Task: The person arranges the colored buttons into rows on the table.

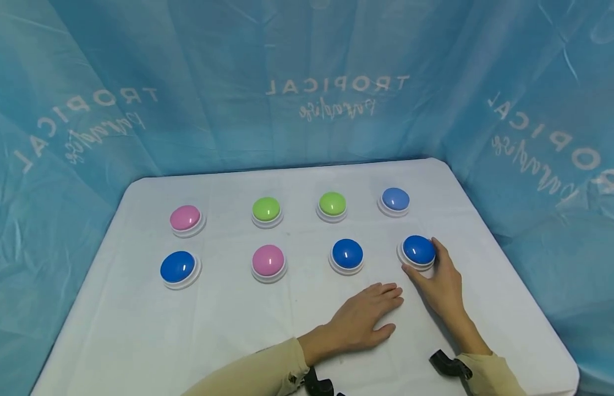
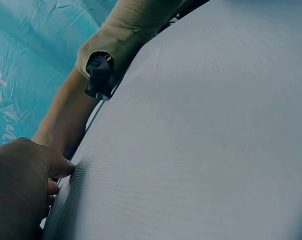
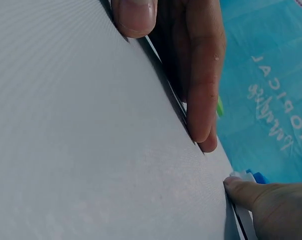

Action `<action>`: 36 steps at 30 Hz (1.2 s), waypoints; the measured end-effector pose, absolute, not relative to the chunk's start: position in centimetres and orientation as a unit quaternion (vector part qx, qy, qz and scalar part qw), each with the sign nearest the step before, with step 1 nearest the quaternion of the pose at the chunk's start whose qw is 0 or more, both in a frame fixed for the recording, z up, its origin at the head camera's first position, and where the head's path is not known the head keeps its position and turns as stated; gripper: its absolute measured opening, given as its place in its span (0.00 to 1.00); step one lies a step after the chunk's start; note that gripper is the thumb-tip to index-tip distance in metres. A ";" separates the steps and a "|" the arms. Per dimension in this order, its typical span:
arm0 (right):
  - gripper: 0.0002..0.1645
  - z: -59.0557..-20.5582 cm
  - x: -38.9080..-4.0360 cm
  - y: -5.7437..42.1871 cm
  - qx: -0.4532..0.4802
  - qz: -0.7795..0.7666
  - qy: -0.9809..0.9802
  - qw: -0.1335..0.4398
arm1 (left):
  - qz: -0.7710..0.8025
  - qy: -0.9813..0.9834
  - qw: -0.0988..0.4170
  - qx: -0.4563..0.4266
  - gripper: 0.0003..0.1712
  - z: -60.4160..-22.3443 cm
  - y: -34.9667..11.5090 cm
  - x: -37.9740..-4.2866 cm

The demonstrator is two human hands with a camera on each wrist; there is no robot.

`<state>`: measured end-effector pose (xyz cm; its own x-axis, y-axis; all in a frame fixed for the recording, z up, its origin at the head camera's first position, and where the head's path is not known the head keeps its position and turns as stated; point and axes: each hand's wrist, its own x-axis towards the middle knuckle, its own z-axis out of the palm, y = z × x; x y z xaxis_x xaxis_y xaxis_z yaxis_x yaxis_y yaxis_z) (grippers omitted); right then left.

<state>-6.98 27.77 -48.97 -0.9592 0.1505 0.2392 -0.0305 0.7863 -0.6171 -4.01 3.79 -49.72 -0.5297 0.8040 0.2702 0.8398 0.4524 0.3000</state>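
Observation:
On the white table, my right hand (image 1: 443,283) holds a blue push button (image 1: 418,250) by its white base, thumb at the near side and fingers at the right side. In the right wrist view, the thumb (image 3: 243,192) presses at the base, and a bit of the blue dome (image 3: 259,177) shows. My left hand (image 1: 363,319) lies palm down to the left of it, fingers extended and nothing in them. Just beyond the left fingertips sits another blue push button (image 1: 347,254), apart from the hand. The left wrist view shows the left hand (image 2: 20,185) low over the tabletop.
More push buttons stand in two rows: a light blue one (image 1: 395,199), green ones (image 1: 332,204) (image 1: 266,209), pink ones (image 1: 185,218) (image 1: 268,260) and a blue one (image 1: 177,267) at left. Blue printed sheets (image 1: 336,143) hang around the white table (image 1: 228,330).

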 end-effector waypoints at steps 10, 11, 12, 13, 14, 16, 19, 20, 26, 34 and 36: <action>0.63 -49.0 -6.7 28.2 -0.043 0.322 -0.937 0.130 | -0.198 -0.847 0.058 -0.490 0.31 -50.1 4.2 -4.0; 0.63 -49.1 -6.7 28.2 -0.042 0.323 -0.936 0.131 | -0.199 -0.847 0.056 -0.490 0.31 -50.1 4.1 -4.0; 0.63 -49.1 -6.7 28.1 -0.041 0.324 -0.936 0.133 | -0.200 -0.847 0.055 -0.490 0.31 -50.1 3.9 -3.9; 0.64 -49.2 -6.7 28.0 -0.041 0.325 -0.935 0.135 | -0.203 -0.847 0.054 -0.489 0.31 -50.1 3.7 -3.9; 0.64 -49.3 -6.7 27.9 -0.041 0.327 -0.934 0.137 | -0.207 -0.846 0.052 -0.488 0.31 -50.0 3.4 -3.9; 0.64 -49.4 -6.9 27.6 -0.041 0.329 -0.933 0.139 | -0.217 -0.847 0.047 -0.483 0.31 -49.8 2.7 -3.8; 0.64 -49.3 -7.1 27.2 -0.034 0.327 -0.929 0.168 | -0.230 -0.846 0.040 -0.479 0.30 -49.5 1.5 -3.7; 0.63 -49.3 -7.1 27.1 -0.020 0.324 -0.927 0.189 | -0.233 -0.846 0.040 -0.479 0.30 -49.5 1.1 -3.7; 0.52 -49.2 -7.3 26.4 0.123 0.320 -0.886 0.314 | -0.267 -0.849 0.043 -0.455 0.29 -50.4 -2.4 -3.2; 0.42 -48.5 -7.0 26.8 0.138 0.351 -0.866 0.329 | -0.332 -0.859 0.100 -0.376 0.29 -51.6 -9.6 -0.6; 0.43 -48.1 -6.9 27.7 0.112 0.359 -0.872 0.313 | -0.348 -0.860 0.127 -0.351 0.30 -51.8 -11.7 0.3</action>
